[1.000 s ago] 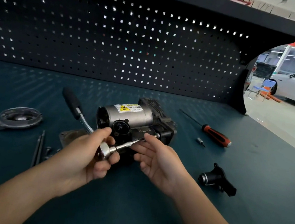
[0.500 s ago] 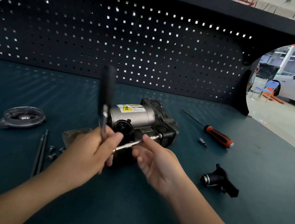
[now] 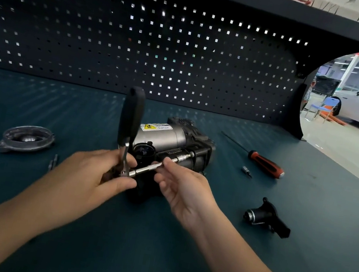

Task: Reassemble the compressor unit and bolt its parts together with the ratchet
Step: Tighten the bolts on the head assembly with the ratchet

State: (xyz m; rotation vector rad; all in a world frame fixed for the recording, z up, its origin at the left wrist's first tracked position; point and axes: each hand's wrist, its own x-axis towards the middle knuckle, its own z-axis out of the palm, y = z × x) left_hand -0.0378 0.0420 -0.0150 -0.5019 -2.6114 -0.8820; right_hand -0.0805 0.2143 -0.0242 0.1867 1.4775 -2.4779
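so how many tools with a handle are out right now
2. The ratchet, handle upright, gripped by the left hand in front of the compressor; the red-handled screwdriver lying on the bench to its right. The hands might hide another.

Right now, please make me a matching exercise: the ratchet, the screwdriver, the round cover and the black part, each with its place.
1 ratchet
2 screwdriver
3 round cover
4 black part

A on the bench, far left
B in the left hand, handle up
C on the bench, right, near side
D on the bench, right, far side

Pairs: 1-B, 2-D, 3-A, 4-C
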